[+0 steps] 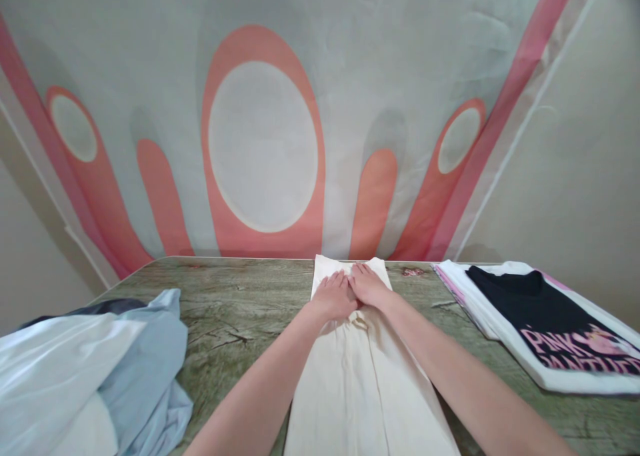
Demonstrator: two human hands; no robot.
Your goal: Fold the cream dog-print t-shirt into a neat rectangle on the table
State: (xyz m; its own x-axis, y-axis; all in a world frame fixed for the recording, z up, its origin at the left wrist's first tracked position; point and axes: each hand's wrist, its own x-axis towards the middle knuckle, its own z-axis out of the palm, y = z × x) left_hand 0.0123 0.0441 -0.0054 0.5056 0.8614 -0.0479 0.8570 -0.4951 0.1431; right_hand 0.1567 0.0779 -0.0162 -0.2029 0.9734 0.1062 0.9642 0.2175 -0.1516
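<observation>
Patting and pressing a long cream dress (345, 389) flat, by the look of it, on the wood-look table (240, 303). Lying straight down the middle of the table, from the far edge toward the near edge, and running out of view at the bottom. Narrow at the top, bunched in at the waist, with a small tie there. Left hand (334, 297) and right hand (369, 285) both open, palms down on the narrow top part near the far edge, side by side and touching at the thumbs. Not gripping, as far as can be seen; too hidden under the palms to tell about any little pinch. Seemingly at the smoothing step, not yet at any folding. As a guess, calling next for light, flat hands, with an even push over the wrinkles by the waist and no tugging on the tie. Now for words to read: in pink on the black T-shirt (530, 303), "PINK" quite clear, and under it "PANTHER", a bit blurry, with a pink picture beside. Resting on top of folded white clothes (555, 380) by the right edge. No words to spot on the light blue cloth (150, 363) or the white cloth (55, 356), heaped loosely by the left edge. Too small to make out: a red mark (413, 271) at the far edge.
</observation>
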